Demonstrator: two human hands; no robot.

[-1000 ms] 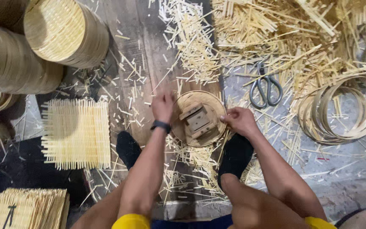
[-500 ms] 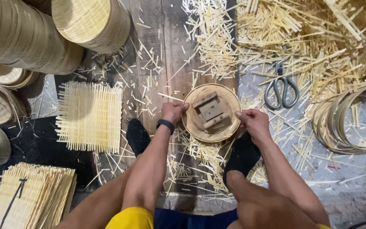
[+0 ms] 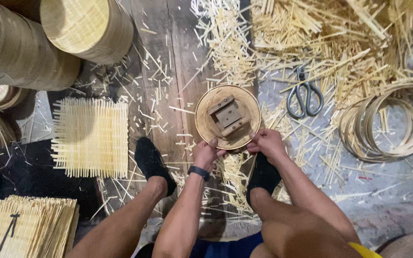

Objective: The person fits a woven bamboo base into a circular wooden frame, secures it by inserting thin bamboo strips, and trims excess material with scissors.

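Hands grip the round frame point(image 3: 227, 117): our left hand point(image 3: 206, 154) and right hand point(image 3: 265, 142) pinch its near rim; next we judge turning needs steady pressure

stacked baskets point(image 3: 10, 52) cut off by left edge; bamboo hoops point(image 3: 388, 124) cropped at right

A round frame point(image 3: 228, 117) with a block point(image 3: 229, 115) on it is set on the floor between 2 feet. The left hand point(image 3: 206, 154) and right hand point(image 3: 265, 142) are placed at its near edge. Scissors point(image 3: 305, 94) are laid just right of it, hoops point(image 3: 388, 122) farther right. A mat point(image 3: 92, 137) is spread to the left, drums point(image 3: 48, 38) stacked behind it, more mats point(image 3: 27, 227) piled nearer.
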